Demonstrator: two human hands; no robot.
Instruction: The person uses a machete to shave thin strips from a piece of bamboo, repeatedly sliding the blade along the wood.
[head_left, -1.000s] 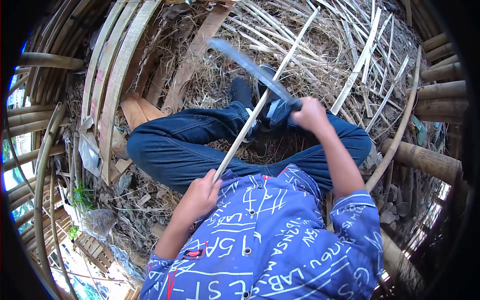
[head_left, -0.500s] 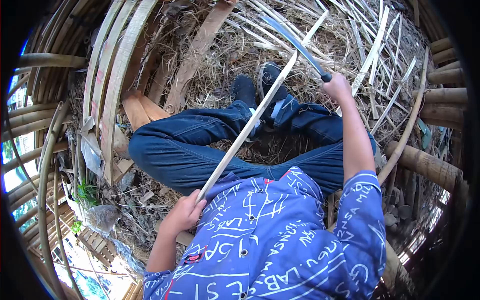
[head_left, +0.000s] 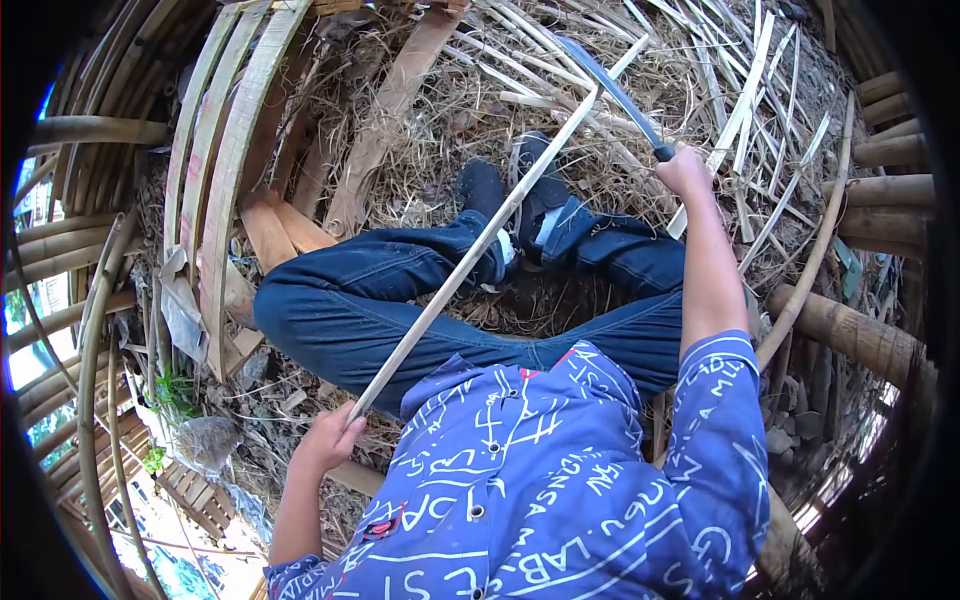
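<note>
Left hand [head_left: 332,440] clamps a bamboo strip [head_left: 443,298], right hand [head_left: 688,176] a knife [head_left: 628,107]; its slipping could cut shoes [head_left: 541,168] toward seven o'clock.

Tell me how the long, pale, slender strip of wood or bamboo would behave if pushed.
The strip is likely fairly stiff, since it runs almost straight beyond the bare left hand. It looks light for its length, being so slender. Gripped near one end, it might swing at its far tip.
</note>
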